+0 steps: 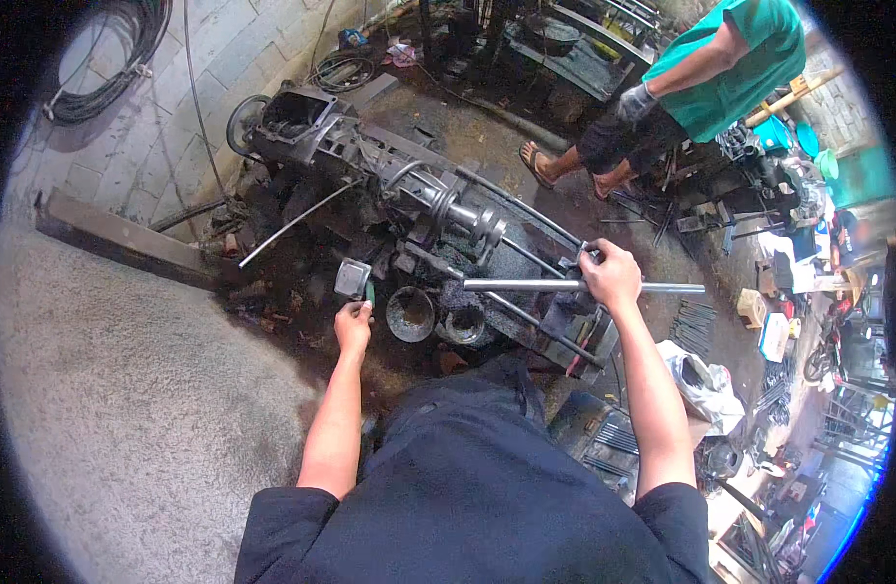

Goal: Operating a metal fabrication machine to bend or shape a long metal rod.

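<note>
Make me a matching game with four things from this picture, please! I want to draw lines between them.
Things:
1. Long metal rod
2. Coil of dark cable
3. Co-worker's shirt
4. Plastic bag

Where or what colour:
A. White
B. Against the pale block wall
C. In the person's right hand
D. Green

Right pairs: 1-C, 2-B, 3-D, 4-A
</note>
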Tool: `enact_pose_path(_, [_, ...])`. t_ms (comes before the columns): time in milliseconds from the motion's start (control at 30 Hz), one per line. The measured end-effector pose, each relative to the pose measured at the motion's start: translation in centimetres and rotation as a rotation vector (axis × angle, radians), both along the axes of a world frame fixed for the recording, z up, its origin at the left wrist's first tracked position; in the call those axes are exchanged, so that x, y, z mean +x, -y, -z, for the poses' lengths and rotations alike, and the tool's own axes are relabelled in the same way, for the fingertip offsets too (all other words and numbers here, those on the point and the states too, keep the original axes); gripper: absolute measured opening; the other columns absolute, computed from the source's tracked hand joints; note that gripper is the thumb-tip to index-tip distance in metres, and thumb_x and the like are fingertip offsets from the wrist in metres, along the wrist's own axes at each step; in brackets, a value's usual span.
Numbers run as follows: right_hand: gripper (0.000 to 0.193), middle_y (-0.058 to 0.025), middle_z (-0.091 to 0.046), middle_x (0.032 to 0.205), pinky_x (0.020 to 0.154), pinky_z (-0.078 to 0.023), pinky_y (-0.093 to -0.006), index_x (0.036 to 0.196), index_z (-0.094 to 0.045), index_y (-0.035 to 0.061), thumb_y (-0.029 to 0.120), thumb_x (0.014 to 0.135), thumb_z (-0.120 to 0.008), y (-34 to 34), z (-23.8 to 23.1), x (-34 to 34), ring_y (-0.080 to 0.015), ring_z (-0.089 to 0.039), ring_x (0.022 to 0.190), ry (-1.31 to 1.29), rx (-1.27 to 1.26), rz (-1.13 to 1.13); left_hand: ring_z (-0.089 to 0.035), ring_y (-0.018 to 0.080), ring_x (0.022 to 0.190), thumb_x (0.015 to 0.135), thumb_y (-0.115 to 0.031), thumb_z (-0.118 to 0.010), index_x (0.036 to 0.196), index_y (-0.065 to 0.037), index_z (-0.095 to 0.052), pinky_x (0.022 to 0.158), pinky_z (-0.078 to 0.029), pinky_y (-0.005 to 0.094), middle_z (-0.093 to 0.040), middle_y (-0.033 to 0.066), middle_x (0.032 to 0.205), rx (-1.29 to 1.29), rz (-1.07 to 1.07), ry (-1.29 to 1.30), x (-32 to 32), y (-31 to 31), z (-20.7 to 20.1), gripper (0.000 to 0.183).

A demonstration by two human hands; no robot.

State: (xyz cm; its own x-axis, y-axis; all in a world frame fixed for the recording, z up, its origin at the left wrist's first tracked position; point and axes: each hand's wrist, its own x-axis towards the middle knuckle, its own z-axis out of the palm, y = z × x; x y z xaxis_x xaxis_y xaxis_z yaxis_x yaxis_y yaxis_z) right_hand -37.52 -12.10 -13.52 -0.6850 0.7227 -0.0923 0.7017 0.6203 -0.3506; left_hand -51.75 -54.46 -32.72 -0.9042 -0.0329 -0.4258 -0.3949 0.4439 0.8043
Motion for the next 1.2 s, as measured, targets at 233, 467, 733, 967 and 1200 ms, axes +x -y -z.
enact_pose_path(233, [0.038, -0.0176, -0.069, 0.085, 0.077, -0.053, -0.0431, 0.101, -0.072, 0.0153, 0.041, 0.074, -0.066, 0.0, -0.2, -0.2, -0.0344, -0.068, 0.084, 0.019, -0.002, -0.008, -0.062, 0.0109, 0.063, 0.089, -0.027, -0.069, 0.100, 0.003, -0.064, 0.054, -0.045, 0.0254, -0.066, 0.0059, 0.079, -0.014, 0.017, -0.002, -0.2, 0.2, 0.3, 0.033])
enact_pose_path(467, [0.038, -0.0169, -0.070, 0.085, 0.077, -0.053, -0.0429, 0.100, -0.072, 0.0133, 0.040, 0.074, -0.065, 0.7, -1.2, -0.5, -0.0339, -0.068, 0.084, 0.037, -0.019, 0.005, -0.062, 0.0118, 0.064, 0.088, -0.027, -0.069, 0.099, 0.004, -0.064, 0.057, -0.047, 0.0257, -0.067, 0.0066, 0.079, -0.033, 0.034, -0.021, -0.2, 0.4, 1.2, 0.033])
enact_pose_path(733, [0.036, -0.0147, -0.070, 0.091, 0.080, -0.052, -0.0426, 0.100, -0.071, 0.0152, 0.040, 0.075, -0.064, 0.5, -0.9, -0.6, -0.0336, -0.067, 0.090, 0.080, -0.024, -0.007, -0.067, 0.0156, 0.068, 0.087, -0.024, -0.069, 0.097, 0.004, -0.066, 0.063, -0.052, 0.0300, -0.069, 0.0098, 0.081, 0.007, -0.034, 0.081, -0.2, -0.3, 0.1, 0.030])
enact_pose_path(967, [0.036, -0.0168, -0.069, 0.092, 0.081, -0.052, -0.0423, 0.100, -0.072, 0.0146, 0.040, 0.075, -0.064, 0.6, -1.1, -0.7, -0.0339, -0.067, 0.091, 0.061, 0.000, -0.024, -0.066, 0.0154, 0.066, 0.087, -0.024, -0.070, 0.097, 0.005, -0.066, 0.064, -0.051, 0.0292, -0.069, 0.0103, 0.081, -0.040, -0.009, 0.049, -0.3, -0.3, -0.5, 0.031])
enact_pose_path(1200, [0.035, -0.0170, -0.070, 0.088, 0.080, -0.053, -0.0432, 0.098, -0.072, 0.0145, 0.040, 0.075, -0.063, 0.8, -1.6, -0.8, -0.0346, -0.067, 0.089, 0.058, -0.012, -0.017, -0.063, 0.0137, 0.058, 0.087, -0.024, -0.069, 0.095, 0.007, -0.066, 0.048, -0.051, 0.0299, -0.065, 0.0082, 0.072, -0.010, -0.003, 0.095, -0.1, -0.9, -2.1, 0.032])
